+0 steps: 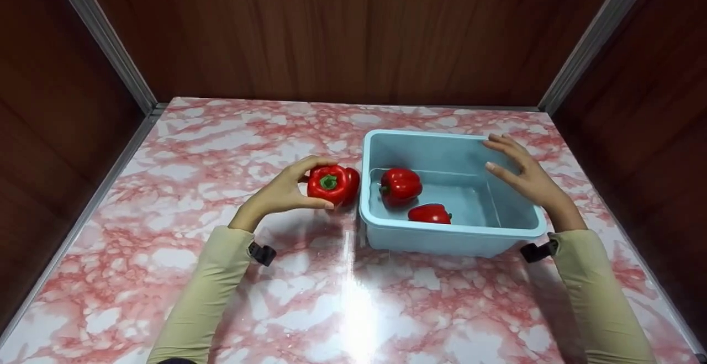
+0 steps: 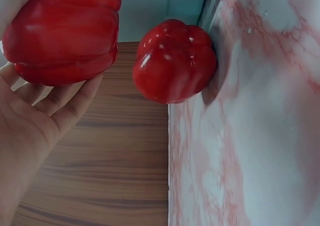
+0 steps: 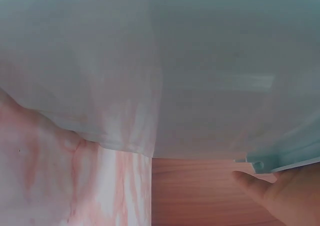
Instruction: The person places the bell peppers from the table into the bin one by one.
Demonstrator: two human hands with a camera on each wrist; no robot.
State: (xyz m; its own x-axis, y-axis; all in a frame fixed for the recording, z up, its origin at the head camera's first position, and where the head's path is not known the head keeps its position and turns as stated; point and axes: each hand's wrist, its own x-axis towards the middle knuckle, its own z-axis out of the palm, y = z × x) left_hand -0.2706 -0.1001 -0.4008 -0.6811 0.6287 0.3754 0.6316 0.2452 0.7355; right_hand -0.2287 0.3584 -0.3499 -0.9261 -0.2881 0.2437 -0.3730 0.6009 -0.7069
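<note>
My left hand (image 1: 279,188) grips a red bell pepper (image 1: 323,188) between thumb and fingers, its green stem facing up in the head view. In the left wrist view this held bell pepper (image 2: 65,33) is raised off the table. A second red bell pepper (image 2: 175,61) rests on the table against the light blue bin (image 1: 442,241), partly hidden in the head view. Inside the bin lie two more, one bell pepper (image 1: 401,187) at the left and another bell pepper (image 1: 429,213) near the front wall. Over the bin's right end, my right hand (image 1: 527,179) has its fingers extended and holds nothing.
The table (image 1: 193,198) has a red and white marbled top. Dark wood panels (image 1: 342,32) stand behind it and at both sides, with grey metal strips at the corners. The bin's outer wall (image 3: 210,86) fills much of the right wrist view.
</note>
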